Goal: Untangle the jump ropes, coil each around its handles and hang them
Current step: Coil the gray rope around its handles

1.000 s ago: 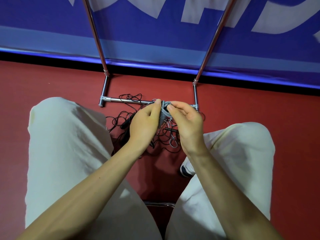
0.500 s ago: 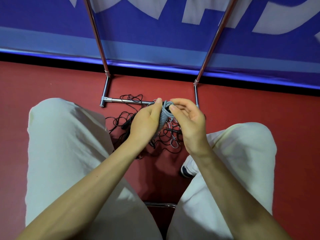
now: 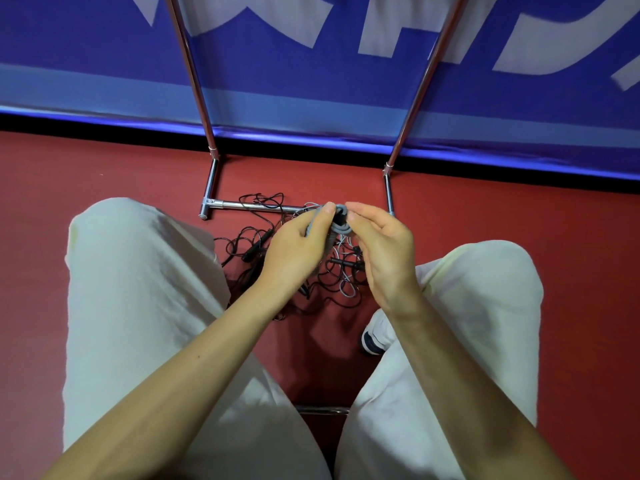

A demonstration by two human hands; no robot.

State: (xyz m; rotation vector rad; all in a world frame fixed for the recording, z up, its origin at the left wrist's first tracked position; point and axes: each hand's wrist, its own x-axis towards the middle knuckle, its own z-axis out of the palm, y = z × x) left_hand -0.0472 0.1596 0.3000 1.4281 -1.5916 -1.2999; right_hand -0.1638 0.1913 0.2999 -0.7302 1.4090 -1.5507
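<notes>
I sit with my knees apart and hold a grey jump rope (image 3: 337,227) coiled round its handles in front of me. My left hand (image 3: 298,247) grips the bundle, thumb near its top. My right hand (image 3: 382,251) pinches the grey cord at the top of the coil with curled fingers. Beneath my hands a tangle of black and grey ropes (image 3: 277,258) lies on the red floor, with black handles showing in it. Part of the pile is hidden behind my hands.
A chrome rack (image 3: 242,204) stands on the floor ahead, its two uprights rising against a blue banner wall (image 3: 311,81). My pale trouser legs (image 3: 138,306) flank the pile. A shoe (image 3: 372,337) shows by my right knee, and a chrome bar (image 3: 322,409) lies below.
My right hand has shifted slightly round the top of the grey coil, its fingers opening out a little. My left hand keeps its grip on the bundle.
</notes>
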